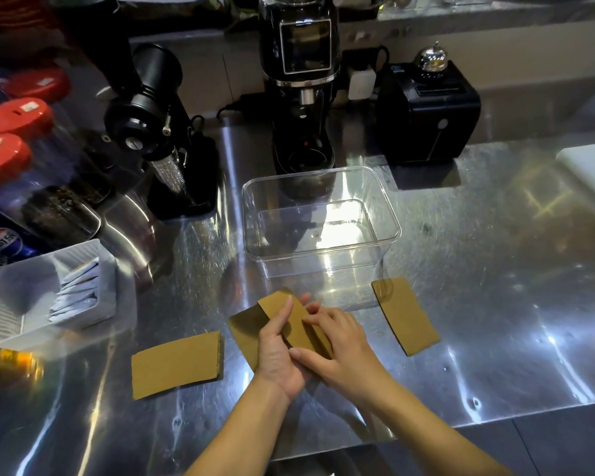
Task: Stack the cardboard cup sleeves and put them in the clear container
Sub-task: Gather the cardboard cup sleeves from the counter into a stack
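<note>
Two brown cardboard sleeves (299, 326) overlap between my hands, just in front of the clear container (389, 218), which stands empty on the steel counter. My left hand (277, 352) grips them from the left with the thumb on top. My right hand (337, 341) presses on them from the right. A third sleeve (177, 364) lies flat to the left of my hands. Another sleeve (404, 316) lies flat to the right, near the container's front right corner.
Two black coffee grinders (299, 84) and a black box with a bell (426, 111) stand behind the container. A white tray of sachets (49, 290), red-lidded jars (14, 118) and cans sit at the left. A white board (591, 170) lies at the far right.
</note>
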Motion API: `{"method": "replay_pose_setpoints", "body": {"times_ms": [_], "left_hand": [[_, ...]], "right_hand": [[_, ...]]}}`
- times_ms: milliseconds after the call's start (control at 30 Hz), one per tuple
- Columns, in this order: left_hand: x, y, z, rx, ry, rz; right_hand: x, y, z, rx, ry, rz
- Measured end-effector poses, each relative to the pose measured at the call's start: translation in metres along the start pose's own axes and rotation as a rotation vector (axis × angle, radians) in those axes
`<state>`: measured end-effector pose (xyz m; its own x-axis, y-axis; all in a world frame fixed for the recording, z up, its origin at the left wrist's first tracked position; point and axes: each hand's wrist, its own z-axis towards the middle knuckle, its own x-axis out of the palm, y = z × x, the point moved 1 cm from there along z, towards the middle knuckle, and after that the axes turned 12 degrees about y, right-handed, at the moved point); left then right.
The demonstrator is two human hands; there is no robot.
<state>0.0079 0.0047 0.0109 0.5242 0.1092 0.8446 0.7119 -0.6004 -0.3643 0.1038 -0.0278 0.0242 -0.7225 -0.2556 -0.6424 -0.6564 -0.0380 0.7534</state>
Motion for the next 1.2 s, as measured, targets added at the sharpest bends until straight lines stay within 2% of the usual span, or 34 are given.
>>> {"method": "replay_pose_setpoints", "body": {"times_ms": [167, 300, 533, 700, 867, 1067, 1200], "left_hand": [[-0.001, 0.001, 0.003, -0.050, -0.010, -0.066], [0.000, 0.003, 0.006, -0.067, 0.008, -0.054], [0.006, 0.013, 0.010, -0.131, -0.018, -0.063], [0.011, 0.020, 0.014, -0.178, -0.020, -0.043], [0.015, 0.026, 0.018, -0.207, -0.015, -0.037], [0.015, 0.031, 0.020, -0.233, -0.031, -0.039], [0.013, 0.029, 0.020, -0.215, -0.040, -0.017]], "right_hand": [[-0.012, -0.008, -0.004, 0.004, 0.074, 0.074], [-0.030, -0.022, -0.006, 0.106, -0.067, 0.100], [-0.052, -0.063, -0.018, 0.391, -0.297, -0.132], [-0.048, -0.087, -0.030, 0.600, -0.198, -0.317], [-0.044, -0.094, -0.036, 0.588, -0.260, -0.390], [-0.052, -0.096, -0.025, 0.727, -0.264, -0.139], [-0.051, -0.089, -0.025, 0.644, -0.286, 0.078]]}}
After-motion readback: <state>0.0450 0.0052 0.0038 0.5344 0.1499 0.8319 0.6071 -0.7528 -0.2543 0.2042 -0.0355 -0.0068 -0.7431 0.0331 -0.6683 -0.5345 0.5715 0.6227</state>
